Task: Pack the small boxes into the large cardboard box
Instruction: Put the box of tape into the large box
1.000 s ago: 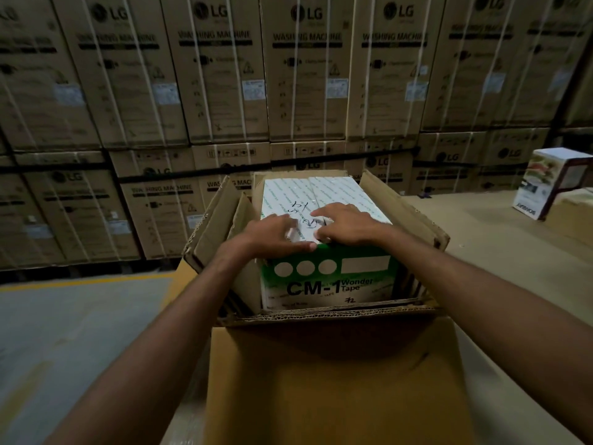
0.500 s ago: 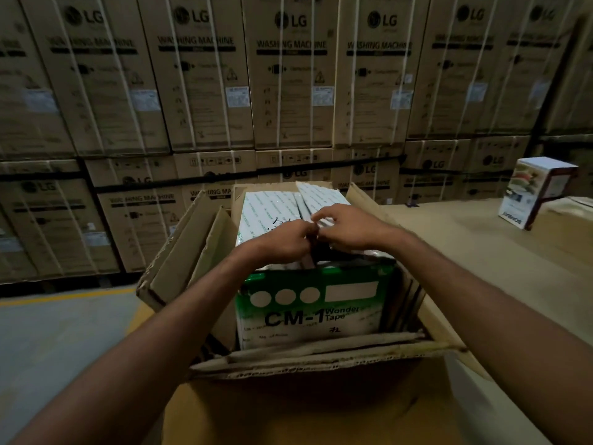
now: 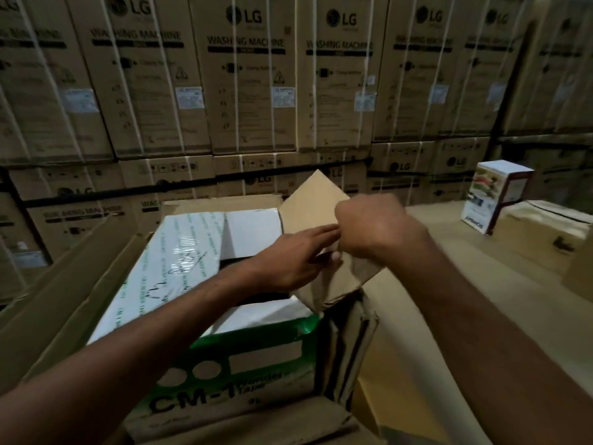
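Head view, dim warehouse light, right side of frame blurred.

Obs: large cardboard box [image 3: 64, 284], brown, fills the frame from 6 to 9 o'clock, flaps splayed outward. Seated inside it is a green-and-white CM-1 box [image 3: 224, 364], print facing the camera at 6 o'clock. Folded cardboard sheets [image 3: 349, 342] stand wedged just beside its right wall, at 5 o'clock.

CM-1 box top is half open. Left flap [image 3: 179, 261], white and taped, lies flat at 9 o'clock. Right flap [image 3: 311, 207] is tilted up, brown underside toward the camera, at 12–1 o'clock. Dark gap between the two flaps; contents not visible.

Right hand [image 3: 372, 229]: fingers curled, clenched on the raised flap's upper edge, at 1 o'clock. Left hand [image 3: 288, 258]: fingers stretched straight, tips touching the same flap near centre. It does not look like a grasp; thumb position cannot be told.

Small printed box [image 3: 494, 197] stands upright at 2 o'clock on a carton [image 3: 545, 232], well apart from both hands. A wall of LG washing machine cartons [image 3: 250, 75] runs from 10 to 2 o'clock behind.

Judgement: the step in hand is opening, not packing, since no small box is held. Early in the task. The next move likely calls for folding the right flap fully outward, past the wedged sheets, then a reach to 2 o'clock for the small box. Risk: the flap springs back over the opening once let go
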Demonstrator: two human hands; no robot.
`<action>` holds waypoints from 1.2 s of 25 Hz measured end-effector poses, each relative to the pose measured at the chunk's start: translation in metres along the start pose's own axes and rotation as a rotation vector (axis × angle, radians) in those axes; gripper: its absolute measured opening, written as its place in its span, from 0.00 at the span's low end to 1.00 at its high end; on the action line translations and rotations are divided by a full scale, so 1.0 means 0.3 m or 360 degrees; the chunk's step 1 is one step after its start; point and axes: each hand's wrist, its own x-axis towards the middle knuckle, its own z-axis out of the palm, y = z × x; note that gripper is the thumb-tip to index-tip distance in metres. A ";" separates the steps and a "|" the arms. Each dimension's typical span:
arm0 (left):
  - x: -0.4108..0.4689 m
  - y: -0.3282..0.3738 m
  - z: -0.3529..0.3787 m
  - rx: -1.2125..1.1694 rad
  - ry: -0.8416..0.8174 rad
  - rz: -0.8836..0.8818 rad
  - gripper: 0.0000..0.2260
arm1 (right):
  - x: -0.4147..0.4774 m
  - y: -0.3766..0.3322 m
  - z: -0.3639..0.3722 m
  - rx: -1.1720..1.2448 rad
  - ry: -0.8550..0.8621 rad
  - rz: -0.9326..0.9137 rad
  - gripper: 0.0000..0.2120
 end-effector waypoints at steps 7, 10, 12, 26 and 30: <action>0.052 0.031 -0.008 0.0016 -0.0175 0.0062 0.16 | 0.038 0.038 0.192 0.0186 -0.0217 0.0225 0.19; -0.019 -0.083 -0.104 0.0256 -0.0291 -0.0100 0.11 | 0.121 -0.065 0.171 0.0133 -0.0117 -0.0114 0.18; -0.113 -0.181 -0.156 0.0573 -0.0462 -0.0235 0.11 | 0.197 -0.190 0.172 0.0366 -0.0282 -0.0278 0.17; -0.564 -0.249 -0.338 0.0815 0.0242 -0.0062 0.20 | 0.424 -0.571 0.258 0.1864 0.0177 -0.0502 0.16; -0.597 -0.160 -0.462 0.1079 0.0283 -0.0482 0.28 | 0.453 -0.594 0.283 0.1715 0.0206 -0.0480 0.23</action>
